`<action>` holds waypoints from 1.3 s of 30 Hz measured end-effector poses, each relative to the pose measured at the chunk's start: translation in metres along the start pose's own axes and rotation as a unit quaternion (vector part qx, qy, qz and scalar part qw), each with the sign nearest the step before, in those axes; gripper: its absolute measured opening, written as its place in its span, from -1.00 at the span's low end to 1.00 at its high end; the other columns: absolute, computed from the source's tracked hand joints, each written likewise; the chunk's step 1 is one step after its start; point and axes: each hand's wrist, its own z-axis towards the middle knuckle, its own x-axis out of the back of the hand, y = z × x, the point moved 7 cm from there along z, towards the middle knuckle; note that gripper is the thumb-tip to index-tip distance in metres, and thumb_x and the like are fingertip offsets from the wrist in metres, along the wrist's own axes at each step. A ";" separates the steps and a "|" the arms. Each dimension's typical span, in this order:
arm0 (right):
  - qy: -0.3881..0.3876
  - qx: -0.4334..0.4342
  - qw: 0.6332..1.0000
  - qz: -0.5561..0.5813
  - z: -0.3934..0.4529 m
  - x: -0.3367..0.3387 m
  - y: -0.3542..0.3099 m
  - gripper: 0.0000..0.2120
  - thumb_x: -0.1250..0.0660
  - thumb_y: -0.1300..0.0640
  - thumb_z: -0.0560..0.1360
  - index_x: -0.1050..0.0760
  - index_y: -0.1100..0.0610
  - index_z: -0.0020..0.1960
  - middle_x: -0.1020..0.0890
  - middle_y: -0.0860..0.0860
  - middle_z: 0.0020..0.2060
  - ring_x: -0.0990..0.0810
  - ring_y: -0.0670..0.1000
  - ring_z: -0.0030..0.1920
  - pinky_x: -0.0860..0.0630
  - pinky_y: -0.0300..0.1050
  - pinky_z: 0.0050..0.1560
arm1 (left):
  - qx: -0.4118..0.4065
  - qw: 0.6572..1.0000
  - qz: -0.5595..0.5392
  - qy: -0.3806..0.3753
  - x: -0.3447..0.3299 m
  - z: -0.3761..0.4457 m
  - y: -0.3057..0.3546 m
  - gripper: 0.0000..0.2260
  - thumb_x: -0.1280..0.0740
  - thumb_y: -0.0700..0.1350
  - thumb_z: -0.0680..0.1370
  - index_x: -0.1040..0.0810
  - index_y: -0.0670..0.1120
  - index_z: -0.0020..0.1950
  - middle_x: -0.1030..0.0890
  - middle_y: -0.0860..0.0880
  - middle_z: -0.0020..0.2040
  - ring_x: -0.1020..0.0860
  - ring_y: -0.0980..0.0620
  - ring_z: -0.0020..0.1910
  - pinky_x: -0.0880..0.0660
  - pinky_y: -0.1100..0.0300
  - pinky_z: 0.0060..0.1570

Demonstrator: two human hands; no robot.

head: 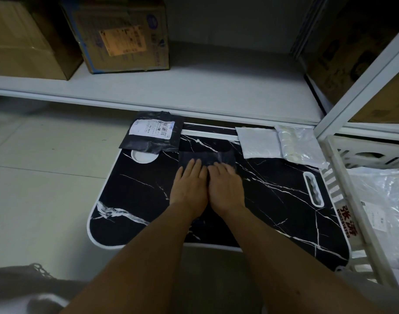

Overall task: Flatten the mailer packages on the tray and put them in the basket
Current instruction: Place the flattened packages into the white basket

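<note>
A black marble-patterned tray point(135, 191) lies on the floor. In its middle lies a small dark mailer point(205, 157). My left hand point(189, 184) and my right hand point(224, 186) rest side by side, palms down with fingers flat, on the mailer's near edge. A black mailer with a white label point(152, 133) lies over the tray's far left corner. At the far right of the tray sit a white mailer point(257, 142) and a clear plastic mailer point(300, 146). The white basket point(361, 214) stands right of the tray with white packages point(384, 200) inside.
A low white shelf point(194, 87) runs behind the tray and carries cardboard boxes point(121, 35) at the left. A white shelf post point(361, 75) rises at the right, with another box behind it. Pale floor tiles lie left of the tray.
</note>
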 end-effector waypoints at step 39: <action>-0.072 0.013 0.997 -0.031 -0.054 -0.039 0.002 -0.34 0.38 -0.06 0.56 -0.07 0.16 0.55 -0.13 0.12 0.55 0.03 0.10 0.56 -0.06 0.08 0.52 | -0.005 0.997 0.054 -0.052 -0.025 -0.052 0.004 -0.42 0.03 0.07 0.65 0.30 0.01 0.55 0.32 -0.03 0.55 0.30 -0.03 0.52 0.11 -0.23 0.47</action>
